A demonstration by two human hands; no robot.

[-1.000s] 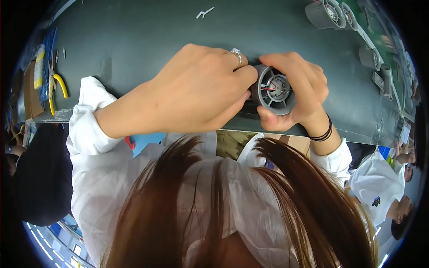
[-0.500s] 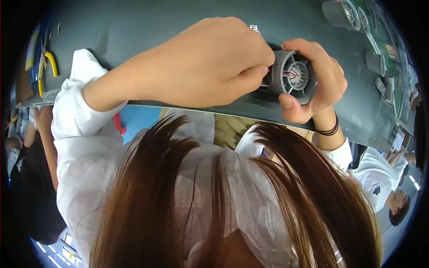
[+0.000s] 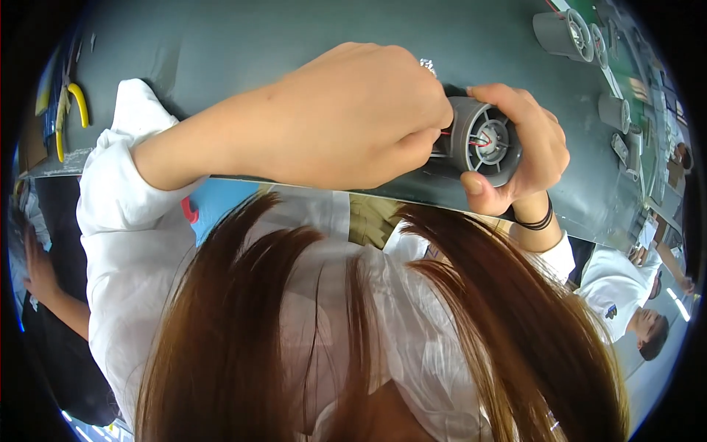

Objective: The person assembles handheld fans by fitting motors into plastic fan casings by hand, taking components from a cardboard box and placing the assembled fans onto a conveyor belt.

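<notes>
A grey cylindrical fan housing (image 3: 462,136) lies on its side in the grip of my right hand (image 3: 541,151), its spoked round end turned to the right. My thumb presses the near rim while the fingers curve over the far side. Inside the spokes is a pale round hub (image 3: 487,140) with red and light wires. At the housing's left end my left hand (image 3: 361,118) is closed in a pinch. A short red wire (image 3: 445,133) shows between its fingertips and the housing; the fingers hide the rest of that end.
Yellow-handled pliers (image 3: 79,103) lie at the dark green table's (image 3: 243,44) left end. More grey housings (image 3: 563,35) stand at the far right. A crumpled silvery scrap (image 3: 427,67) sits just beyond my left hand. Other people (image 3: 615,287) are at both sides.
Both hands and the housing have come slightly nearer to me, and a little more red wire shows at my left fingertips. At the far left, another person's arm has shifted.
</notes>
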